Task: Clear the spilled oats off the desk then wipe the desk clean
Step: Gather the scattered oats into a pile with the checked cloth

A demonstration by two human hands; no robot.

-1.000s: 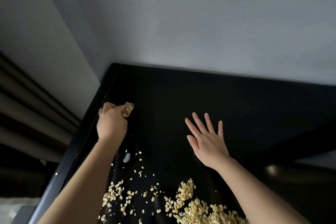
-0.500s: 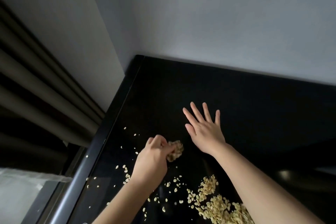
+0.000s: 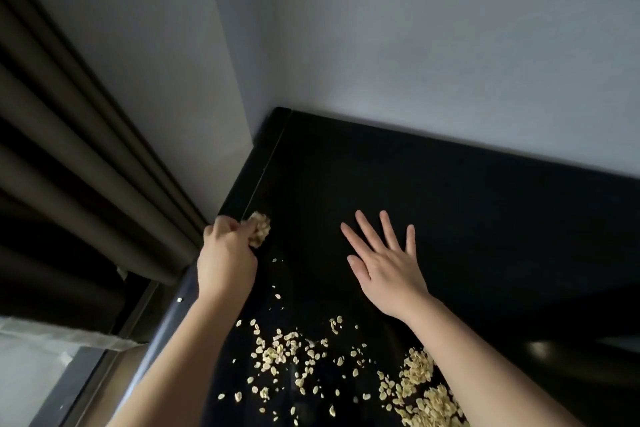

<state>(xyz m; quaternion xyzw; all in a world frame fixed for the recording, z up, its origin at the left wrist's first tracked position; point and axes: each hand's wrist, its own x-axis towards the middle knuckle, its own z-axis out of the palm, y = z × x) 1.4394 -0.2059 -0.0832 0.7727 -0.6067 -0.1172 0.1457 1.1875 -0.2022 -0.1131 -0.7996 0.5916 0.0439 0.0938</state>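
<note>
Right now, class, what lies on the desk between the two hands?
Head view: bare black desk, except one stray oat flake beside the left hand.

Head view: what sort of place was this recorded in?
Probably a room at home, perhaps a bedroom or study: a black desk set into a corner of plain pale walls, dark pleated curtains beside it, and oats spilled across it.

Bare forearms out: left hand [image 3: 227,263] gripping, right hand [image 3: 388,270] flat.
The left curls its fingers round a clump of oats [image 3: 259,234]; the right lies palm down, fingers straight and spread apart, thumb out.
</note>
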